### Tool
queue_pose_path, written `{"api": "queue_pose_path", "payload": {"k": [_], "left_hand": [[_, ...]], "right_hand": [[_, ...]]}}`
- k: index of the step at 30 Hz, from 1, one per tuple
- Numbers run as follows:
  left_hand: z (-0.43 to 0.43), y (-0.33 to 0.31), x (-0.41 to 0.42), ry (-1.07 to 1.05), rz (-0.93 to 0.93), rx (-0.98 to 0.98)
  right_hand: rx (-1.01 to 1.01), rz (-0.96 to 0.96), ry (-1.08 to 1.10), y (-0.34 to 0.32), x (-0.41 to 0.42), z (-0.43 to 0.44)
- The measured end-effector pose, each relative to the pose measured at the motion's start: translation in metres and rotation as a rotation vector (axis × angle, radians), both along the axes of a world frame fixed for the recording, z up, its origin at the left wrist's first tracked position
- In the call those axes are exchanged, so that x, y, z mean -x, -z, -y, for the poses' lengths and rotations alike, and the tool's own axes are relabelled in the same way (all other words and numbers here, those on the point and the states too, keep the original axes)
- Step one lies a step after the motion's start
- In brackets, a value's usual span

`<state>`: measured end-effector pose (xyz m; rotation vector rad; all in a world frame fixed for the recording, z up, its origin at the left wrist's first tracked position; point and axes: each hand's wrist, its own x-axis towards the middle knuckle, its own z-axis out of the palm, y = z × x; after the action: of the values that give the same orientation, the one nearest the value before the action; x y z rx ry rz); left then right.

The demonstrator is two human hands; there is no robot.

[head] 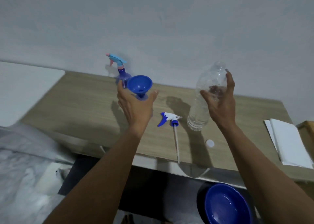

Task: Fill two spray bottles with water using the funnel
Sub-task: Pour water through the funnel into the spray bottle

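Observation:
A blue funnel (139, 85) sits in the neck of an open blue spray bottle (143, 99), which my left hand (134, 107) wraps and mostly hides. My right hand (220, 103) grips a clear plastic water bottle (206, 94), uncapped and tilted, with water low near its base. Between the two hands a white and blue spray head (169, 119) lies on the wooden table (85, 104), its tube pointing at the front edge. A second blue spray bottle (122, 72) with a pink and light-blue trigger stands at the back by the wall.
A white bottle cap (210, 143) lies near the table's front edge. White paper sheets (292, 143) and a wooden box (307, 130) occupy the right end. A blue bowl (226, 205) sits below the table edge. A white board (25, 87) lies at the left.

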<state>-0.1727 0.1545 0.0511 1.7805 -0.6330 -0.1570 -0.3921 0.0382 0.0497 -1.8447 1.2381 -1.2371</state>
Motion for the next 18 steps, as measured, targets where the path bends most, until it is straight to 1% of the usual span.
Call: {"api": "queue_pose_path", "payload": {"k": [6, 10, 18], "left_hand": [[0.0, 0.001, -0.026, 0.182, -0.078, -0.03], [0.002, 0.001, -0.032, 0.229, -0.089, -0.031], [0.002, -0.004, -0.043, 0.313, -0.141, 0.005]], "right_hand": [[0.025, -0.084, -0.038, -0.013, -0.008, 0.006], [0.049, -0.154, -0.116, -0.04, -0.008, 0.012], [0.046, -0.454, -0.293, -0.098, -0.023, -0.002]]}}
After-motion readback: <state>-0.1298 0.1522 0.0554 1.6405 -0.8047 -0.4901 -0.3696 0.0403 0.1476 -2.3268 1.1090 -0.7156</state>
